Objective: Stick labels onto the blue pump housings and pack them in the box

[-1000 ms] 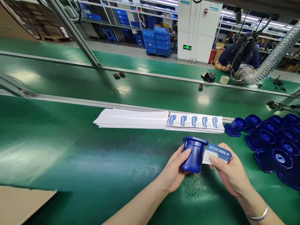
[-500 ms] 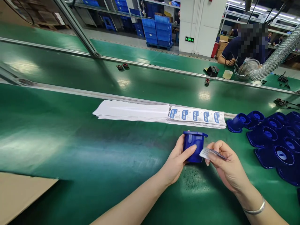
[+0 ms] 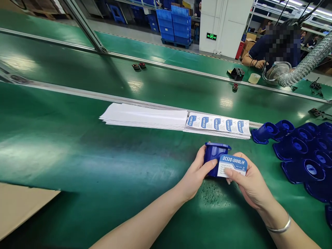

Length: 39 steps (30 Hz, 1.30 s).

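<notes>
My left hand (image 3: 198, 174) grips a dark blue plastic housing (image 3: 214, 155) just above the green bench (image 3: 77, 162), fingers wrapped round its left side. My right hand (image 3: 250, 183) pinches a blue-and-white label (image 3: 232, 166) reading DC52Q-5000L/H and holds it against the housing's right face. A silver bracelet sits on my right wrist. Behind the hands lies a sheet of matching labels (image 3: 219, 125) beside a stack of white backing sheets (image 3: 145, 116).
Several more blue housings (image 3: 301, 152) are heaped at the right. A conveyor belt (image 3: 160, 86) runs behind a metal rail, carrying small dark parts. A person in dark blue (image 3: 275, 48) works across it near a flexible silver duct (image 3: 306, 65). Cardboard (image 3: 18, 207) lies at lower left.
The label was edge-on half a second ago; now it faces me, pressed flat against the housing's side. My left hand has kept its grip on the housing.
</notes>
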Tool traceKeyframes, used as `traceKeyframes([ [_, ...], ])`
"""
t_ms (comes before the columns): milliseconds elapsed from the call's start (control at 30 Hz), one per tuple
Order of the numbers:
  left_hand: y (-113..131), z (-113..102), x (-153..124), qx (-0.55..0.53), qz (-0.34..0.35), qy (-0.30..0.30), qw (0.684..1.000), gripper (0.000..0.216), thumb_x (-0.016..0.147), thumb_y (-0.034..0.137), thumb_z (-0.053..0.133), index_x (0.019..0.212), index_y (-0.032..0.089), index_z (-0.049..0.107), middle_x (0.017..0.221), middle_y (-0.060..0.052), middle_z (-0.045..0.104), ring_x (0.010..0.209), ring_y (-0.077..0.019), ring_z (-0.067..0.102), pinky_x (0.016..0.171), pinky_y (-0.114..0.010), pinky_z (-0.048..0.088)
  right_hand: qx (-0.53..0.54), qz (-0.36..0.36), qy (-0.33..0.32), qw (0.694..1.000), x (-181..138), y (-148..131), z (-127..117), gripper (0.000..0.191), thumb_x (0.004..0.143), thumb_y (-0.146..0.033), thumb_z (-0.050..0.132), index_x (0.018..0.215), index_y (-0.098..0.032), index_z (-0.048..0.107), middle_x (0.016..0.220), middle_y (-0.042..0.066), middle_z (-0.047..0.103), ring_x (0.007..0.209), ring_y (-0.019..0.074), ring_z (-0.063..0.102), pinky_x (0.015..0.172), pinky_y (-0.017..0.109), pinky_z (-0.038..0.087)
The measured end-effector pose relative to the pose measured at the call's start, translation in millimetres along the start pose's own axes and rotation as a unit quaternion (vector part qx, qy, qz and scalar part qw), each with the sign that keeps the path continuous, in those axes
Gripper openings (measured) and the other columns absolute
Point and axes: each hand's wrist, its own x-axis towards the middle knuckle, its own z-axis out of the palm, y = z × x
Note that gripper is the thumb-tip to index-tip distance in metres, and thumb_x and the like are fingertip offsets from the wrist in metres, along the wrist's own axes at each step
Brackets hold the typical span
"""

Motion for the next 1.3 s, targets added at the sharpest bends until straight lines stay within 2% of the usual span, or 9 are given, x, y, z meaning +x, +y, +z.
traceKeyframes([
  [367,1.3,0.7,-0.8,0.017,-0.011,-0.015,1.0,0.073,0.086,0.032,0.068,0.15,0.023,0.036,0.148,-0.01,0.053,0.136,-0.0335,0.046,0.112,-0.044,0.037,0.011,0.009,0.017,1.0,1.0,-0.5,2.3,0.033,0.077,-0.032,0.085,0.089,-0.022,0.056,0.072,-0.006,0.057,0.059,0.0086,0.048,0.058,0.022,0.038],
  [1033,-1.3,-0.1,-1.0,0.02,0.002,-0.008,1.0,0.07,0.085,0.031,0.069,0.148,0.024,0.04,0.143,-0.009,0.056,0.136,-0.0345,0.045,0.113,-0.046,0.035,0.032,0.013,0.023,0.999,1.5,4.0,2.0,0.031,0.077,-0.027,0.085,0.092,-0.022,0.058,0.074,-0.006,0.056,0.059,0.0076,0.046,0.056,0.021,0.039],
  [1300,0.6,1.6,-0.6,0.032,-0.004,-0.013,0.999,0.072,0.085,0.032,0.066,0.149,0.022,0.036,0.146,-0.01,0.053,0.137,-0.0345,0.043,0.112,-0.045,0.036,0.027,0.01,0.016,0.999,1.3,4.7,1.1,0.03,0.079,-0.027,0.084,0.092,-0.022,0.057,0.075,-0.006,0.056,0.06,0.0071,0.046,0.056,0.02,0.039],
])
